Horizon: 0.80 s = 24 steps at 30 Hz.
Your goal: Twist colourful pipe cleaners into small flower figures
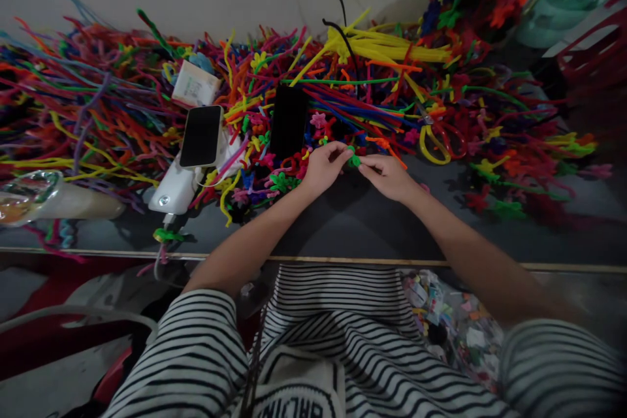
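Dark table (353,228): both hands pinch green pipe cleaner (353,160) beside phone (289,121).

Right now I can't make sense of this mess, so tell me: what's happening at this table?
A person in a striped top sits at a dark table. Both hands meet over a small green pipe cleaner piece: the left hand and right hand pinch it between fingertips. Behind them lies a big heap of colourful pipe cleaners, with two phones face up, scissors and a yellow bundle.
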Tool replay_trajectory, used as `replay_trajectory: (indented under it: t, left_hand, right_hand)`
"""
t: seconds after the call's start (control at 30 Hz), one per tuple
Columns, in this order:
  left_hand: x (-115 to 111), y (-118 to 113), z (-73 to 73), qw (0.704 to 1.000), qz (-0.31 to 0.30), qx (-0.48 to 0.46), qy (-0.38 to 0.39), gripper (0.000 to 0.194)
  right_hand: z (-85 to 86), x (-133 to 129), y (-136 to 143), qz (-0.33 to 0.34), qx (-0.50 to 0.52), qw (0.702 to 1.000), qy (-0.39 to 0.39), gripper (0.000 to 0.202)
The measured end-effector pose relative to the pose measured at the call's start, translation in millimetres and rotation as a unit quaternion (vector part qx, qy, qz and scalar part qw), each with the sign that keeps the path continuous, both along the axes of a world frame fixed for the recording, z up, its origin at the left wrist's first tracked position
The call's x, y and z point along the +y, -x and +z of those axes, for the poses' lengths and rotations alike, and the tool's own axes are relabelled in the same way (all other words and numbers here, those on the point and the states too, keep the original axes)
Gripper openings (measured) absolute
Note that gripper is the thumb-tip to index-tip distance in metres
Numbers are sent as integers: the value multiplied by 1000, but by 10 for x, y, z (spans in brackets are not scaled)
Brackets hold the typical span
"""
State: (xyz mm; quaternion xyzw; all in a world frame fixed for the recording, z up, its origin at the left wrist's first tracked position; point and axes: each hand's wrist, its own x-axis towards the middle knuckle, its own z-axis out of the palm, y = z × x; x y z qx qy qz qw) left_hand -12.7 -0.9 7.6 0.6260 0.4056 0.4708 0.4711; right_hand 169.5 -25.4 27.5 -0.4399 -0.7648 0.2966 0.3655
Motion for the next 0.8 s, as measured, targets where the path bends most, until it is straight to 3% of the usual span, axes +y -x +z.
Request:
replay_trajectory:
  t: [0.1, 0.2, 0.33, 0.5, 0.6, 0.7, 0.8]
  left_hand:
    - [37, 27, 17, 999, 33, 20, 15, 19]
    - [27, 54, 62, 998, 21, 58, 17, 13]
    - [2, 96, 97, 993, -11, 115, -4, 19]
    - [29, 114, 71, 988, -67, 141, -12, 24]
    - [30, 110, 58, 988, -92, 123, -17, 17]
    - [22, 110, 51, 988, -118, 94, -24, 25]
    - [19, 115, 49, 985, -166, 55, -16, 39]
  right_hand:
    - [-11, 47, -68, 54, -66, 996, -13, 28]
    - [-61, 87, -132, 1, -112, 991, -68, 27]
    - [-77, 90, -166, -75, -165, 969, -169, 28]
    - [25, 65, -174, -102, -264, 921, -267, 33]
    - [60, 54, -180, -117, -272, 906, -301, 34]
    - [36, 57, -187, -138, -243, 913, -296, 33]
    - [-12, 67, -193, -138, -170, 949, -226, 27]
